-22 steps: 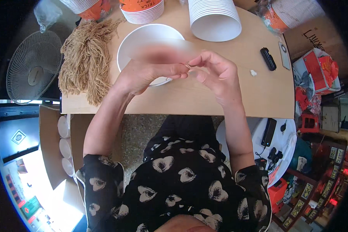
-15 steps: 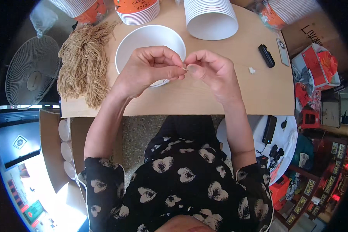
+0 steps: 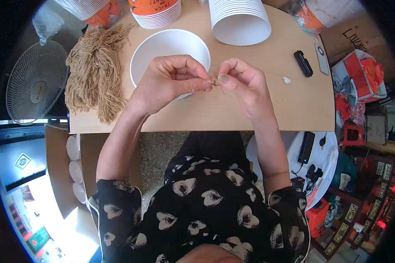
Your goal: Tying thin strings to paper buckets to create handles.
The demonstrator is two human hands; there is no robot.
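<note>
Above the front part of the table, both my hands pinch a short piece of beige string [image 3: 214,82] between thumbs and fingertips. My left hand [image 3: 164,81] is closed on its left end, and my right hand [image 3: 249,85] is closed on the right end. The middle of the string looks looped or knotted, though it is too small to be sure. Behind my left hand stands a white round bucket [image 3: 145,48], partly covered by that hand. A thick bundle of tan yarn [image 3: 96,72] lies to the left, its strands hanging toward the table's front edge.
Nested white buckets [image 3: 241,30] lie on their side at the back, beside stacked orange-and-white buckets [image 3: 156,13]. To the right are a black folded tool [image 3: 303,63], a white scrap [image 3: 286,80] and a flat pale device [image 3: 321,59]. A fan [image 3: 38,90] stands at the left.
My fingertips have drawn slightly apart, the right hand shifting a little to the right. More of the string now shows between them.
</note>
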